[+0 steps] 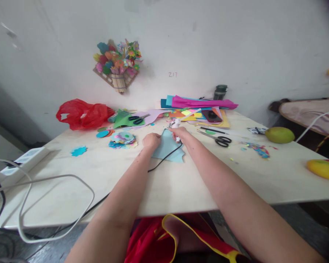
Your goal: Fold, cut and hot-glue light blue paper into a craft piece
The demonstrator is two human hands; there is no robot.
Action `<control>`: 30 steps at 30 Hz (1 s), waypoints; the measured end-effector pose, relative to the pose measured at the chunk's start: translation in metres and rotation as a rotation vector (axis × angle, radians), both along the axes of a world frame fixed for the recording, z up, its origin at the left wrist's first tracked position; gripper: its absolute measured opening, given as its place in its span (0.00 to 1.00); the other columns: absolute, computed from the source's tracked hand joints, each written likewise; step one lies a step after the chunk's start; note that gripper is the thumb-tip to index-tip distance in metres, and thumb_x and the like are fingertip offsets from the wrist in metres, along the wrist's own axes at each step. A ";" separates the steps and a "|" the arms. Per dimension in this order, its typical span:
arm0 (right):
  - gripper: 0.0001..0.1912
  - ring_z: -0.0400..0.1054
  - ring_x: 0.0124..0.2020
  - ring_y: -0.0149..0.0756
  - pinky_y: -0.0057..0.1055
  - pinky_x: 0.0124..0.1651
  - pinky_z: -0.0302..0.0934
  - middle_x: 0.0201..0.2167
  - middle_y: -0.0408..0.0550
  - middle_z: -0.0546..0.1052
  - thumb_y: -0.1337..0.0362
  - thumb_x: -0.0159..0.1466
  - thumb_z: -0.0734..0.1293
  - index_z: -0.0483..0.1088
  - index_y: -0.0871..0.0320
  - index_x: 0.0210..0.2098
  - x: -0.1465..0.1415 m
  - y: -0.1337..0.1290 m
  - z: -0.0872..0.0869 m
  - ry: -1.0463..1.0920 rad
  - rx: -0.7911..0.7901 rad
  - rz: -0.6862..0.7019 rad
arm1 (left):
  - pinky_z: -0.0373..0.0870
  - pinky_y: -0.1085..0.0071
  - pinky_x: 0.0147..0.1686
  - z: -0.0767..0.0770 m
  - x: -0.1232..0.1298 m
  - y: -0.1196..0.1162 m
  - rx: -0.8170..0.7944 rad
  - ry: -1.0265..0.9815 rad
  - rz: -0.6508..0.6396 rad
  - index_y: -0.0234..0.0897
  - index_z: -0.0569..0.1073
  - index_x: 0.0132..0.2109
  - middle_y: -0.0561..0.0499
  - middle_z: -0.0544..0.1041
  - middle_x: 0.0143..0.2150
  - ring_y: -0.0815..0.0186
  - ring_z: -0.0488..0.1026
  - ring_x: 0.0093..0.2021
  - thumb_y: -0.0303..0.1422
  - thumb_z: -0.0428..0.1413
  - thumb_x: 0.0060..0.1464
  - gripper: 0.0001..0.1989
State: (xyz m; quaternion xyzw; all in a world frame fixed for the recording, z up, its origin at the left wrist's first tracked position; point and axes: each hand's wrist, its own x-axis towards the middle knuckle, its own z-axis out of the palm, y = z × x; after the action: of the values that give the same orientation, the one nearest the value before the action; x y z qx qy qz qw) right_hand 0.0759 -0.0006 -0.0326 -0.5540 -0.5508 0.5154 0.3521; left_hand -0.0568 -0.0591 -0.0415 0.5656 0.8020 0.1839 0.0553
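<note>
My right hand [179, 134] is wrapped round a white hot glue gun [176, 124], with a pale glue stick jutting out of its back. The gun's nozzle points left over the top edge of a light blue craft sheet [171, 148], which lies flat with a ragged right edge. My left hand [151, 141] is closed at the sheet's upper left edge, its fingertips on the edge and partly hidden. From the gun a black cord [164, 159] runs across the sheet and under my left forearm.
Left of my hands lie a pile of paper flower cut-outs [123, 140], a blue flower [79, 151] and a red plastic bag [83, 114]. Scissors [222, 141] and a pencil [214, 130] lie to the right, near a green mango [279, 134]. A power strip [24, 160] with loose cables occupies the left edge.
</note>
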 end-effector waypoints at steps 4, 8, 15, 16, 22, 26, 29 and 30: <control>0.14 0.57 0.12 0.26 0.23 0.12 0.49 0.13 0.39 0.63 0.58 0.54 0.68 0.64 0.62 0.26 0.001 0.003 -0.003 0.008 0.001 0.014 | 0.65 0.70 0.41 0.000 0.000 0.000 -0.004 -0.001 -0.003 0.49 0.75 0.43 0.51 0.76 0.44 0.61 0.71 0.44 0.38 0.50 0.49 0.15; 0.14 0.57 0.12 0.27 0.23 0.12 0.50 0.12 0.39 0.62 0.58 0.55 0.67 0.64 0.62 0.25 0.002 0.001 -0.003 0.018 -0.006 0.028 | 0.65 0.70 0.41 0.000 0.000 0.000 -0.002 -0.005 0.006 0.49 0.75 0.44 0.51 0.76 0.45 0.60 0.71 0.44 0.38 0.50 0.49 0.15; 0.13 0.57 0.12 0.27 0.23 0.13 0.50 0.12 0.39 0.63 0.59 0.55 0.67 0.64 0.62 0.26 0.005 -0.009 0.004 0.000 -0.032 0.035 | 0.65 0.69 0.42 -0.003 -0.002 0.003 0.006 -0.017 0.014 0.49 0.75 0.43 0.51 0.76 0.45 0.60 0.71 0.45 0.38 0.50 0.50 0.15; 0.13 0.57 0.12 0.26 0.23 0.13 0.50 0.12 0.39 0.63 0.59 0.55 0.67 0.63 0.62 0.26 0.005 -0.010 0.005 0.002 -0.033 0.037 | 0.65 0.69 0.42 -0.003 -0.002 0.003 0.006 -0.017 0.015 0.49 0.75 0.43 0.51 0.76 0.45 0.60 0.71 0.45 0.38 0.50 0.49 0.15; 0.16 0.57 0.13 0.27 0.23 0.13 0.50 0.13 0.39 0.63 0.55 0.54 0.68 0.63 0.62 0.26 0.006 -0.013 0.006 0.005 -0.042 0.044 | 0.65 0.69 0.42 0.000 0.000 0.000 0.011 -0.016 0.006 0.49 0.75 0.43 0.51 0.76 0.45 0.61 0.71 0.45 0.36 0.49 0.49 0.15; 0.17 0.57 0.13 0.26 0.23 0.13 0.51 0.13 0.38 0.62 0.54 0.53 0.68 0.62 0.62 0.25 0.006 -0.014 0.006 -0.019 -0.041 0.038 | 0.64 0.70 0.42 0.001 0.001 -0.001 0.018 -0.014 0.017 0.49 0.75 0.43 0.51 0.76 0.45 0.61 0.71 0.44 0.36 0.49 0.49 0.15; 0.17 0.58 0.13 0.26 0.23 0.12 0.51 0.13 0.37 0.62 0.54 0.53 0.69 0.62 0.62 0.26 0.007 -0.014 0.006 -0.027 -0.036 0.033 | 0.65 0.70 0.41 0.000 0.000 0.000 0.018 -0.016 0.021 0.49 0.76 0.43 0.51 0.76 0.44 0.61 0.71 0.44 0.36 0.50 0.48 0.15; 0.17 0.58 0.13 0.26 0.23 0.12 0.51 0.13 0.37 0.61 0.54 0.52 0.69 0.62 0.62 0.26 0.007 -0.014 0.006 -0.026 -0.034 0.034 | 0.65 0.69 0.41 0.000 0.000 0.001 0.018 -0.018 0.024 0.49 0.76 0.43 0.51 0.76 0.44 0.60 0.71 0.44 0.36 0.50 0.48 0.15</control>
State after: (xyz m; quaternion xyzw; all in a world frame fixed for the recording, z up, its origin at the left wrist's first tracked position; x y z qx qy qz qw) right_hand 0.0831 -0.0142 -0.0271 -0.5572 -0.5556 0.5235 0.3266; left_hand -0.0567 -0.0585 -0.0419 0.5547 0.8065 0.1970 0.0552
